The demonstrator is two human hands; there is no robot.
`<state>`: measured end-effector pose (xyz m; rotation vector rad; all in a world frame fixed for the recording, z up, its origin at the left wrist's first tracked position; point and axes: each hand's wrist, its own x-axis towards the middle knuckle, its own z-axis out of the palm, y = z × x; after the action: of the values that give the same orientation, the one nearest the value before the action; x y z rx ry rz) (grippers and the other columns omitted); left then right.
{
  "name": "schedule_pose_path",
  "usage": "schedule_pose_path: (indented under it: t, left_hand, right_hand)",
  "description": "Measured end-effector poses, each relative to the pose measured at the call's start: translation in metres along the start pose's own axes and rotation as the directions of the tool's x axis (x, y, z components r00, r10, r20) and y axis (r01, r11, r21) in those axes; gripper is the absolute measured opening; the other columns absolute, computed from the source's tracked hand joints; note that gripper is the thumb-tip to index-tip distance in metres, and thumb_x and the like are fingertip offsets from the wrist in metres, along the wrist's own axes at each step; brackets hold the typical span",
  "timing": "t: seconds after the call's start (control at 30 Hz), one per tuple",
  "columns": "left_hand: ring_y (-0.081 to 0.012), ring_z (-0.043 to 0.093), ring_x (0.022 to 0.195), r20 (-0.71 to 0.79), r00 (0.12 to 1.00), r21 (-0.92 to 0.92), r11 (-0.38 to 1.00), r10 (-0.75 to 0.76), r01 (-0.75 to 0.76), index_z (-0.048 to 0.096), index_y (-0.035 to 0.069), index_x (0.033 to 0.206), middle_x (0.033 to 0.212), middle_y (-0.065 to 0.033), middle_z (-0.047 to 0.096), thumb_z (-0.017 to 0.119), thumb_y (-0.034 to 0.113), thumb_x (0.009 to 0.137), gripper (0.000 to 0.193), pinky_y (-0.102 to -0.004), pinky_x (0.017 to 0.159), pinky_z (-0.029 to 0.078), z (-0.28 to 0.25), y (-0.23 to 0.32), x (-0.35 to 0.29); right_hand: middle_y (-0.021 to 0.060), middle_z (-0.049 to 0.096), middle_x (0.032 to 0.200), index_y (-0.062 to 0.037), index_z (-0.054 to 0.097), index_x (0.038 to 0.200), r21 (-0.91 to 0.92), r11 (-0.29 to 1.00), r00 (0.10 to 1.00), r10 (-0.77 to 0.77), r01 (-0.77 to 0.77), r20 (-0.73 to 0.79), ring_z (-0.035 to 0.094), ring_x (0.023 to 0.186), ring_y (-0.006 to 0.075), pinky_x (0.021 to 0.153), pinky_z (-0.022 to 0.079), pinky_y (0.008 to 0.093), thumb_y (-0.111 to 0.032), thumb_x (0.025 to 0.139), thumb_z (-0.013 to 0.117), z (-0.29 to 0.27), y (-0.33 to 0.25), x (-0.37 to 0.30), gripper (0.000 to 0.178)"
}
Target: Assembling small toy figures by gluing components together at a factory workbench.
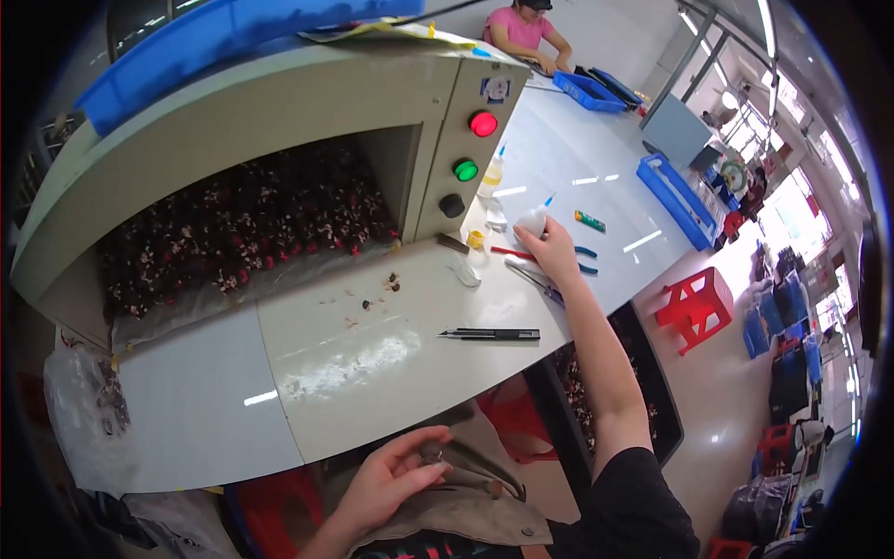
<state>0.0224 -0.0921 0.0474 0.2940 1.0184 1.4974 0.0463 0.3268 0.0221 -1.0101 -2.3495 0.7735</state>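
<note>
My right hand (553, 252) reaches over the white table and is closed around a small white squeeze bottle (531, 222) with a thin blue tip. The bottle stands about upright, its lower side partly behind my fingers. Down near my lap, in front of the table edge, my left hand (391, 480) pinches a small dark roundish piece (431, 452) between thumb and fingers; its exact kind cannot be made out. Beside my right hand lie pliers (586, 261) with blue-green handles and a slim pair of metal tweezers (533, 277). A black pen-like tool (494, 334) rests nearer me.
A large beige light box (445, 93) with red and green lamps holds many dark pieces (251, 224). Near it are a yellowish bottle (494, 172), a small yellow pot (476, 239) and crumbs. A black tray (666, 410) sits below my right arm. Across the table sits a co-worker (521, 30).
</note>
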Motion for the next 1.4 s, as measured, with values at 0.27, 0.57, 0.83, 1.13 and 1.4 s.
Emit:
schedule_pose_path:
  t: [0.27, 0.57, 0.83, 1.13, 1.4]
  left_hand:
    - [-0.0111, 0.058, 0.091, -0.003, 1.000, -0.050, 0.999, 0.005, -0.005, 0.042, 0.004, 0.133, 0.120, -0.0065, 0.054, 0.055, 0.004, 0.090, 0.045, -0.0237, 0.083, 0.048, -0.014, -0.027, 0.000]
    - [-0.0099, 0.057, 0.090, -0.092, 0.996, -0.041, 0.999, 0.020, -0.023, 0.042, 0.008, 0.138, 0.121, -0.0070, 0.055, 0.054, -0.002, 0.086, 0.054, -0.0231, 0.079, 0.048, -0.022, -0.058, 0.024]
    - [-0.0091, 0.056, 0.088, -0.149, 0.988, -0.089, 0.996, -0.032, 0.019, 0.042, 0.009, 0.138, 0.120, -0.0062, 0.055, 0.057, 0.004, 0.086, 0.054, -0.0238, 0.081, 0.047, -0.022, -0.067, 0.017]
    - [-0.0095, 0.055, 0.087, -0.150, 0.988, -0.119, 0.993, -0.026, 0.008, 0.044, 0.009, 0.137, 0.117, -0.0057, 0.055, 0.059, 0.006, 0.086, 0.054, -0.0233, 0.080, 0.047, -0.020, -0.068, 0.015]
    - [-0.0098, 0.057, 0.087, -0.117, 0.993, -0.135, 0.991, -0.005, -0.011, 0.045, 0.008, 0.136, 0.116, -0.0073, 0.055, 0.061, 0.006, 0.086, 0.052, -0.0227, 0.079, 0.047, -0.024, -0.070, 0.016]
  right_hand:
    - [0.0044, 0.063, 0.099, -0.0018, 0.055, 0.111, 0.486, 0.842, 0.972, -0.209, 0.234, -0.107, 0.058, 0.091, 0.0112, 0.083, 0.047, 0.0258, -0.013, 0.090, 0.062, -0.012, 0.000, -0.060, 0.025]
    - [0.0071, 0.058, 0.092, 0.0012, 0.056, 0.105, 0.419, 0.879, 0.927, -0.327, 0.226, 0.185, 0.052, 0.081, 0.0164, 0.072, 0.041, 0.0273, -0.040, 0.071, 0.079, -0.032, -0.013, -0.219, 0.058]
    - [0.0051, 0.057, 0.069, -0.0014, 0.063, 0.082, 0.445, 0.846, 0.828, -0.457, 0.292, 0.324, 0.051, 0.058, 0.0181, 0.051, 0.037, 0.0286, -0.053, 0.057, 0.080, -0.024, -0.012, -0.253, 0.060]
    - [0.0053, 0.054, 0.065, -0.0052, 0.063, 0.079, 0.292, 0.882, 0.739, -0.471, 0.371, 0.483, 0.053, 0.058, 0.0218, 0.052, 0.040, 0.0306, -0.050, 0.059, 0.080, -0.021, -0.027, -0.249, 0.051]
    - [0.0055, 0.055, 0.066, -0.0057, 0.062, 0.078, 0.286, 0.891, 0.739, -0.453, 0.353, 0.498, 0.054, 0.059, 0.0228, 0.053, 0.041, 0.0311, -0.048, 0.059, 0.081, -0.012, -0.029, -0.249, 0.050]
